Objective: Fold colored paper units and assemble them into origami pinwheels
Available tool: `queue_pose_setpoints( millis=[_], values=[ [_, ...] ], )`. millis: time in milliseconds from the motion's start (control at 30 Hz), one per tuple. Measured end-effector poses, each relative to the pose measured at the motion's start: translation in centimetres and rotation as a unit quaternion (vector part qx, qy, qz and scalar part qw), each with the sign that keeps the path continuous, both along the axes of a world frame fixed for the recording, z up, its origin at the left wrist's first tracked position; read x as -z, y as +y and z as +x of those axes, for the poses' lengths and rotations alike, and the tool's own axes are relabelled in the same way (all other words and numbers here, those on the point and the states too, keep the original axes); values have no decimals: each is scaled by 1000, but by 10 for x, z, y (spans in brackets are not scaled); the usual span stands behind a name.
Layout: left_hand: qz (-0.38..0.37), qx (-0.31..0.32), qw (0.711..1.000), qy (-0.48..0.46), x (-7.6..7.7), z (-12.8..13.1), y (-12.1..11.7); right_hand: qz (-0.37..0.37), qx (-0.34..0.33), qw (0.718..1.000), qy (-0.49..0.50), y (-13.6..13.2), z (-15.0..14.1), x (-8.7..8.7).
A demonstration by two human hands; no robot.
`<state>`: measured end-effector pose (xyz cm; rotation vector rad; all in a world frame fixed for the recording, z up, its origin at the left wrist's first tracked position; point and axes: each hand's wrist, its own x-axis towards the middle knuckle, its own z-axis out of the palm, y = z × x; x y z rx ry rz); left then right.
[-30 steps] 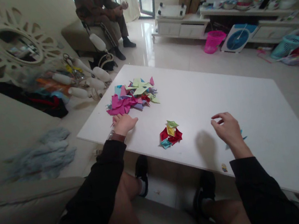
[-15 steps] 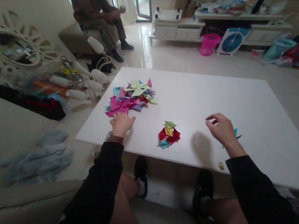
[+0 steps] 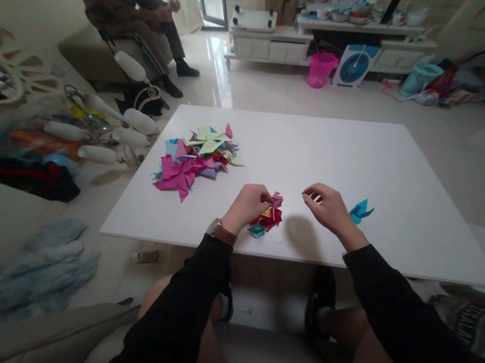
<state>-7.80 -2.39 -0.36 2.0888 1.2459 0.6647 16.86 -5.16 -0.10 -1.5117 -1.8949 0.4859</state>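
My left hand (image 3: 250, 203) pinches a small pink origami figure (image 3: 277, 200) between thumb and fingertips, just above a small cluster of folded paper. In that cluster a red origami piece (image 3: 272, 221) and a teal one (image 3: 257, 230) show, with a bit of yellow partly hidden by the hand. To the right, my right hand (image 3: 328, 209) hovers over the table with loosely curled fingers and nothing visible in them. Beside its wrist lies a blue origami figure (image 3: 361, 211). A heap of origami (image 3: 195, 161) in magenta, pale green, purple and blue lies on the table's far left.
The white table (image 3: 309, 133) extends in front of my knees. A floor lamp with white shades (image 3: 139, 121) lies near its left corner. A seated person (image 3: 142, 25) is beyond. A pink basket (image 3: 321, 69) and a boxed fan (image 3: 354, 65) stand by the TV cabinet.
My left hand has moved right from the heap to the small cluster and now holds a pink origami figure. My right hand stays curled near the blue figure. The view has shifted slightly.
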Motion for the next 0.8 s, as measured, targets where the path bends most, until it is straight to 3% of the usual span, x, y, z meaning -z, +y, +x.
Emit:
queue_pose_setpoints(
  millis=[300, 633, 800],
  values=[
    [33, 28, 998, -43, 8, 26, 10, -20, -39, 998, 34, 8, -18, 3],
    [29, -2, 998, -62, 8, 21, 13, -36, -98, 992, 67, 10, -22, 5],
    [22, 9, 995, -94, 6, 20, 9, -7, -95, 993, 73, 9, -24, 6]
  ],
)
